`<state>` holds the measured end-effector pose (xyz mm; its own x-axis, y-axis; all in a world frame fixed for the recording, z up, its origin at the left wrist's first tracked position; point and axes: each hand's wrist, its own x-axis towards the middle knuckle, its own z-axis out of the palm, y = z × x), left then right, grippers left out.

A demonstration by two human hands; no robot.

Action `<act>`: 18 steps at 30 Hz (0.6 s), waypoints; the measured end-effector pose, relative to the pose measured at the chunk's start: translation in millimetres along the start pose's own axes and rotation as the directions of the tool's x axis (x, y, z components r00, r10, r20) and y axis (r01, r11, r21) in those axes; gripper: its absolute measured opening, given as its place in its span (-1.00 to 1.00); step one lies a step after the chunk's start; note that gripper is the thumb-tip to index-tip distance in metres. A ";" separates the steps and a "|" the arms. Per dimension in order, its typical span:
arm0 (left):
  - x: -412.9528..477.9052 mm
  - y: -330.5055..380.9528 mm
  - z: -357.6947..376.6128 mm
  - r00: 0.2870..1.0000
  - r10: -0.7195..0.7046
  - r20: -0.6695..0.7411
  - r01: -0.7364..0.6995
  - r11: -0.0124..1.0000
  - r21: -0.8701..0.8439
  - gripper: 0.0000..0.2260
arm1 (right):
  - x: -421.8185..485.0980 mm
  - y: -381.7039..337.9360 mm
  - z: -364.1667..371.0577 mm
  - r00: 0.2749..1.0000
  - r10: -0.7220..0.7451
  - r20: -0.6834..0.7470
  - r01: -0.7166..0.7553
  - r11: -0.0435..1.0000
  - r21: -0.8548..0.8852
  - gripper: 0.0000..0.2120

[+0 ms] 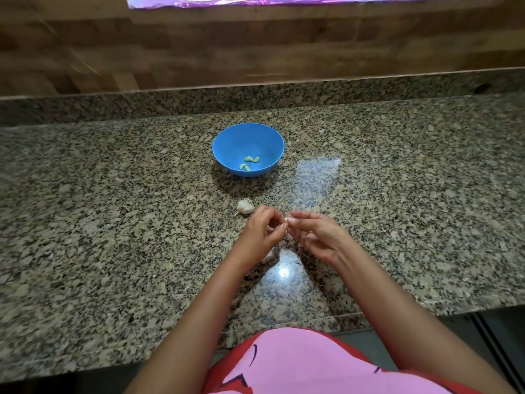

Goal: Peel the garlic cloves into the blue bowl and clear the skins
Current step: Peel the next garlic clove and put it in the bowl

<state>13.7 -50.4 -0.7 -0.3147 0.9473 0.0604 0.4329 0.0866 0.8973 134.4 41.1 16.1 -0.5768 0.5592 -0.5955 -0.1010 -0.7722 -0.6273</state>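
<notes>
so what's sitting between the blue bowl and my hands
A partial garlic bulb lies on the granite counter between the blue bowl and the left hand, close to the hand; otherwise bare counter. Head view.

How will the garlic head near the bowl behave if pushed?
Garlic head looks small and papery, so probably light and apt to skid on the polished counter. Its lumpy, rounded shape would likely wobble or roll unevenly. Loose skin may flake off.
</notes>
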 end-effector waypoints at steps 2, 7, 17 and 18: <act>-0.1 -1.3 -1.2 1.000 -0.009 0.013 0.010 1.000 -0.009 -0.93 | 1.0 3.5 0.3 1.000 0.004 0.001 -0.005 1.000 0.021 -0.81; -1.8 -1.4 -3.8 1.000 -0.019 0.017 0.019 1.000 0.010 -0.96 | 1.1 1.7 -0.3 0.991 0.102 0.082 -0.096 0.993 -0.066 -0.79; -2.8 -5.2 -4.9 0.994 -0.098 0.046 0.093 0.991 0.099 -0.95 | 5.9 -4.1 1.5 0.999 0.016 -0.038 -0.015 1.000 0.026 -0.84; -1.7 -7.9 -5.8 0.990 -0.141 0.024 0.138 0.985 0.105 -0.97 | 5.0 -5.1 -0.5 0.999 0.009 -0.037 -0.010 1.000 -0.022 -0.84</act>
<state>5.9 -54.5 -5.3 -0.3525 0.9326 -0.0776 0.4718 0.2488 0.8459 132.4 48.0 16.1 -0.5476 0.5627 -0.6192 -0.0777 -0.7710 -0.6320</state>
